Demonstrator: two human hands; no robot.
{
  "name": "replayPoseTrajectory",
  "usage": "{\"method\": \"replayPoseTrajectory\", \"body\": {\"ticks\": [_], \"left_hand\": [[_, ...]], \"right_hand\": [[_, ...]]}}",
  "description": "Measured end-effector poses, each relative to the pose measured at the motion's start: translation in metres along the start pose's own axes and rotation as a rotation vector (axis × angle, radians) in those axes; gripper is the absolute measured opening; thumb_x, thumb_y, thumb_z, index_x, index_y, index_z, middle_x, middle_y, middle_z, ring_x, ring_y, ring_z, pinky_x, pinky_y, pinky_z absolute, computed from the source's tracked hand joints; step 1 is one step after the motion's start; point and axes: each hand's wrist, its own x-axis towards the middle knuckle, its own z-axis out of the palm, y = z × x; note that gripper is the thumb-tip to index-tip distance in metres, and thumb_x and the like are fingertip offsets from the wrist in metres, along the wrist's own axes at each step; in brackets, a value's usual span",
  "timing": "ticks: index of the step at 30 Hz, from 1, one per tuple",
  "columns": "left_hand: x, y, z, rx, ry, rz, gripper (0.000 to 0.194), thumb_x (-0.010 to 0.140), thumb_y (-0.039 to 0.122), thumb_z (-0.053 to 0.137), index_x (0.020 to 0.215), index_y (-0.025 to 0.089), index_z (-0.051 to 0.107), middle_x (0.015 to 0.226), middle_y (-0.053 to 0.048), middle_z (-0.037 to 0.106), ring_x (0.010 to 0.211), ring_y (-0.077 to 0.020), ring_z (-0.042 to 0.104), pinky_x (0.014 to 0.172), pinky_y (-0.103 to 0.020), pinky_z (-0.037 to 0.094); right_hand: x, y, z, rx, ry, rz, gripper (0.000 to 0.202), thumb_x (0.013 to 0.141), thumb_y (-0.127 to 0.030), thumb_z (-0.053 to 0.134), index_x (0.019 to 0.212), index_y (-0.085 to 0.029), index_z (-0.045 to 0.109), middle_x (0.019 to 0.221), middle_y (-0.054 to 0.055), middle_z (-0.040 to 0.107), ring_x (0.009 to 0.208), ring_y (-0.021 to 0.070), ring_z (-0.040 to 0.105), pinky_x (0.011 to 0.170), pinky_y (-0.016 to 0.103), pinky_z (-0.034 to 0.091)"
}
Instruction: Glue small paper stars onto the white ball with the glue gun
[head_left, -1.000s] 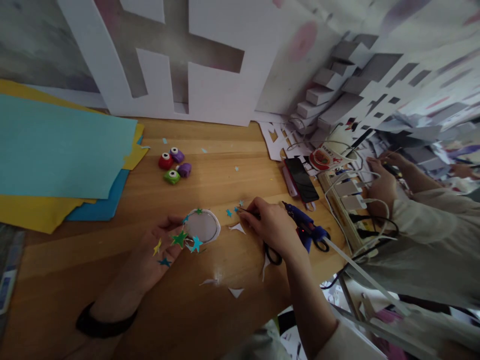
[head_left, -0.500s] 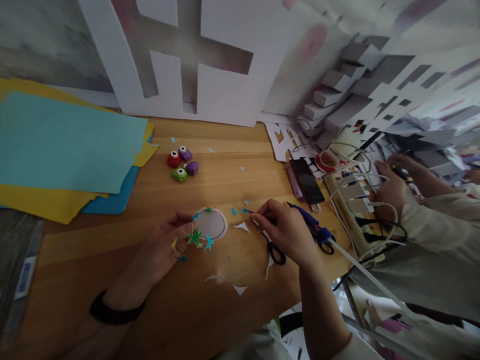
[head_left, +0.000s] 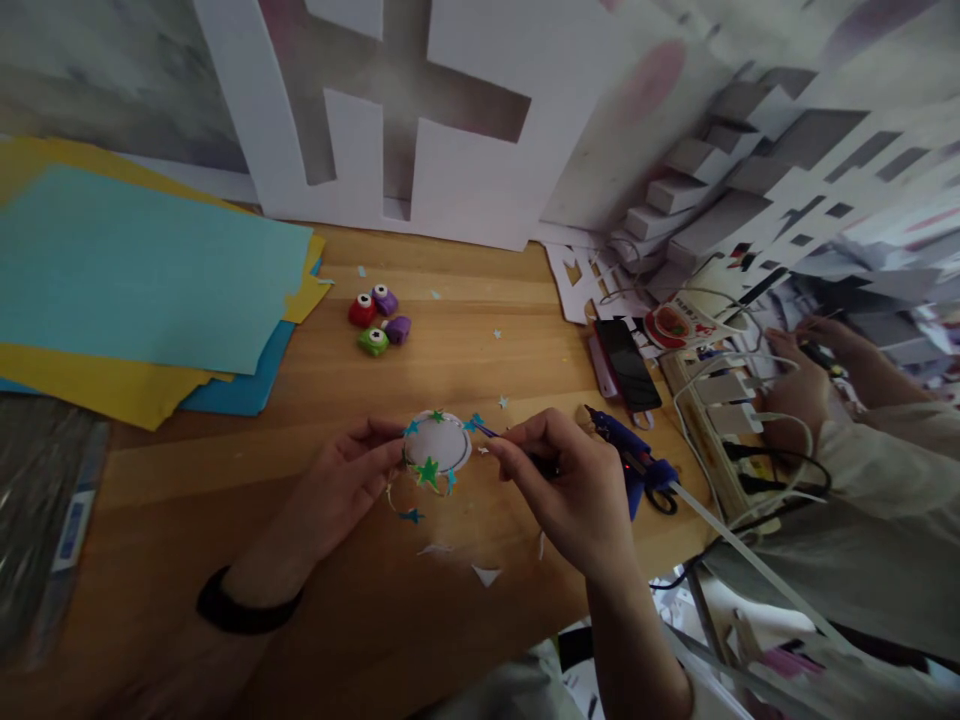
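My left hand [head_left: 360, 475] pinches the left edge of a round white paper disc [head_left: 439, 445] with a dark line near its rim. Green and blue paper stars sit around that rim, among them a large green star [head_left: 427, 471]. From its lower left hangs a thin curled strip with a blue star [head_left: 411, 516]. On the right, my right hand [head_left: 566, 480] is closed on slim dark tweezers [head_left: 486, 431]. Their tip is at a small blue star [head_left: 472, 422] by the disc's upper right rim; whether the star touches it I cannot tell.
Star punches [head_left: 375, 340] stand behind the disc, and coloured sheets [head_left: 150, 270] lie left. A blue glue gun [head_left: 634, 450], a phone [head_left: 628, 352], a paper cup [head_left: 686, 322] and a power strip [head_left: 709, 425] are right. Another person's hands [head_left: 802, 385] work beyond.
My right hand has lifted the tweezers with a blue star from the table to the disc's rim. My left hand has shifted slightly right and turned the disc. The view has moved a little.
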Motion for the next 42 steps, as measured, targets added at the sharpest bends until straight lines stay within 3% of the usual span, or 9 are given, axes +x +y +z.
{"method": "replayPoseTrajectory", "body": {"ticks": [21, 28, 42], "left_hand": [[-0.0033, 0.004, 0.0034, -0.016, -0.062, 0.03, 0.02, 0.058, 0.018, 0.092, 0.07, 0.016, 0.075, 0.061, 0.003, 0.071, 0.052, -0.0059, 0.062, 0.048, -0.011, 0.048], [-0.0003, 0.0005, -0.0008, -0.016, -0.04, 0.009, 0.028, 0.053, 0.02, 0.094, 0.07, 0.015, 0.073, 0.065, 0.003, 0.072, 0.056, -0.0067, 0.062, 0.056, -0.014, 0.052], [-0.0007, 0.0025, 0.0025, 0.014, -0.014, 0.025, 0.029, 0.05, 0.022, 0.095, 0.068, 0.015, 0.073, 0.059, 0.003, 0.07, 0.054, -0.0058, 0.06, 0.052, -0.012, 0.048]], "right_hand": [[0.0005, 0.0018, 0.0065, -0.065, -0.047, -0.023, 0.018, 0.09, -0.034, 0.066, 0.081, -0.021, 0.059, 0.068, -0.001, 0.073, 0.056, 0.0127, 0.066, 0.051, 0.021, 0.045], [0.0006, 0.0025, 0.0058, -0.096, -0.046, -0.048, 0.018, 0.091, -0.035, 0.066, 0.081, -0.021, 0.059, 0.07, 0.0, 0.072, 0.056, 0.0124, 0.066, 0.051, 0.021, 0.045], [-0.001, 0.0007, 0.0032, -0.127, -0.026, -0.131, 0.016, 0.091, -0.031, 0.067, 0.081, -0.021, 0.06, 0.067, -0.003, 0.072, 0.054, 0.0104, 0.065, 0.05, 0.019, 0.045]]}}
